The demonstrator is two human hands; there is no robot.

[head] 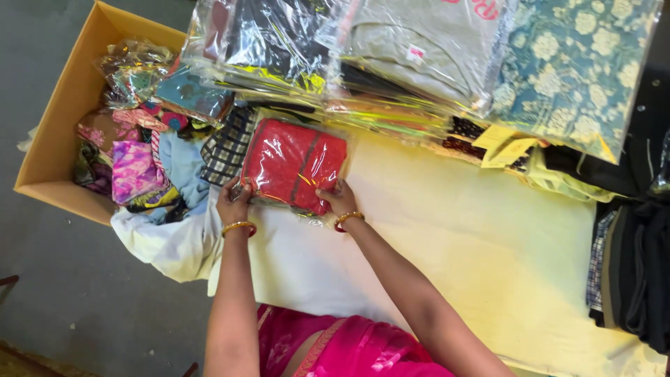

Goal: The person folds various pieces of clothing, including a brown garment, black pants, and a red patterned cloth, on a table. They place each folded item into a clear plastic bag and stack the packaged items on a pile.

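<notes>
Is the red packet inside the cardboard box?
No, the red packet lies on the yellow cloth, beside the cardboard box.

Hands: two of yours in view, the left hand (234, 202) and the right hand (338, 199); both rest on one packet
Bangles: two; one gold bangle (239, 227) on your left wrist; one gold-and-red bangle (347, 219) on your right wrist
Red packets: one red garment in clear plastic (293, 164) under your hands
Cardboard boxes: one open box (59, 129); the loose cloth pieces inside are too jumbled to count
Counter: one, under a pale yellow sheet (453, 244)
Stacked packets: you see at least four on top along the far edge (419, 49); those beneath cannot be counted
Yellow tags: two (506, 146)
</notes>
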